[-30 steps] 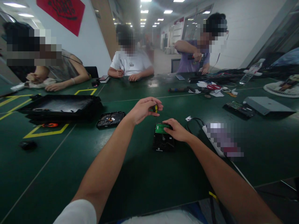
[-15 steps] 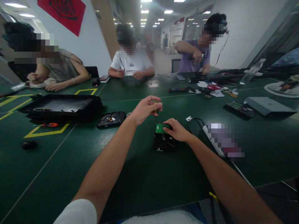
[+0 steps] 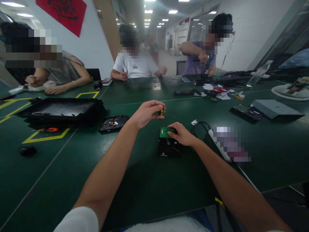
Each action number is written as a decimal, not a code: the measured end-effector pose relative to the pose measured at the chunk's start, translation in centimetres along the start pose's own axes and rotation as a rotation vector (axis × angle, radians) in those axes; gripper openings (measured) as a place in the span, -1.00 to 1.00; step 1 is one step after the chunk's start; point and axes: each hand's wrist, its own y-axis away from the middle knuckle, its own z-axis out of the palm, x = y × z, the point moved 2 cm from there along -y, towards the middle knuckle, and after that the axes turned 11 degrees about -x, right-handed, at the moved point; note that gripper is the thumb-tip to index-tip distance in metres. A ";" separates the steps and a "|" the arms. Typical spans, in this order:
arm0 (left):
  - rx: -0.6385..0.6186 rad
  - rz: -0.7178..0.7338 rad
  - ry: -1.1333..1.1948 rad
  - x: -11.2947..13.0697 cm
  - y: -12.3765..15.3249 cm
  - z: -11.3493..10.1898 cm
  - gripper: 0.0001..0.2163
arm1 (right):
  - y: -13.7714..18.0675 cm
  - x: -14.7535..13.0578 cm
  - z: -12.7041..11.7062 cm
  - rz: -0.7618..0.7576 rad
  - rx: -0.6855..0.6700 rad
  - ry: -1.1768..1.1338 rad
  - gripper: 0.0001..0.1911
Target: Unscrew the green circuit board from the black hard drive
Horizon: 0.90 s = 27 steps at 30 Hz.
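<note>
A black hard drive (image 3: 168, 147) with a green circuit board (image 3: 164, 132) on its far end lies on the dark green table (image 3: 149, 180) in front of me. My right hand (image 3: 182, 134) rests on the drive's far right corner, fingers curled onto the board. My left hand (image 3: 148, 112) hovers just above and left of the drive, its fingertips pinched round the yellow-and-black handle of a small screwdriver (image 3: 161, 111) held upright over the board.
An opened drive casing (image 3: 113, 123) lies to the left, beside a black tray (image 3: 60, 111) inside yellow floor-tape marks. A white power strip (image 3: 225, 146) with a black cable sits to the right. Three other people work along the far side, among tools, boards and a grey box (image 3: 275, 109).
My left hand has twisted its pinch on the screwdriver handle, turning it slightly in place. My right hand and the drive have stayed put.
</note>
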 end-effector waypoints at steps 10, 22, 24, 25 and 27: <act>0.049 0.004 -0.080 -0.3 -0.1 -0.1 -0.70 | 0.0 0.0 -0.1 0.006 -0.022 -0.004 -0.66; 0.011 -0.036 -0.010 0.1 -0.1 0.0 -0.83 | 0.0 0.1 0.0 0.008 -0.026 0.003 -0.65; 0.019 -0.029 0.000 0.0 -0.3 0.0 -0.84 | 0.0 0.2 0.0 0.007 -0.029 0.002 -0.65; 0.012 -0.021 -0.002 -0.1 -0.3 0.0 -0.84 | 0.0 0.2 0.0 0.005 -0.031 0.000 -0.65; -0.012 -0.003 -0.025 -0.1 -0.3 0.0 -0.83 | 0.0 0.2 -0.1 0.002 -0.028 -0.003 -0.64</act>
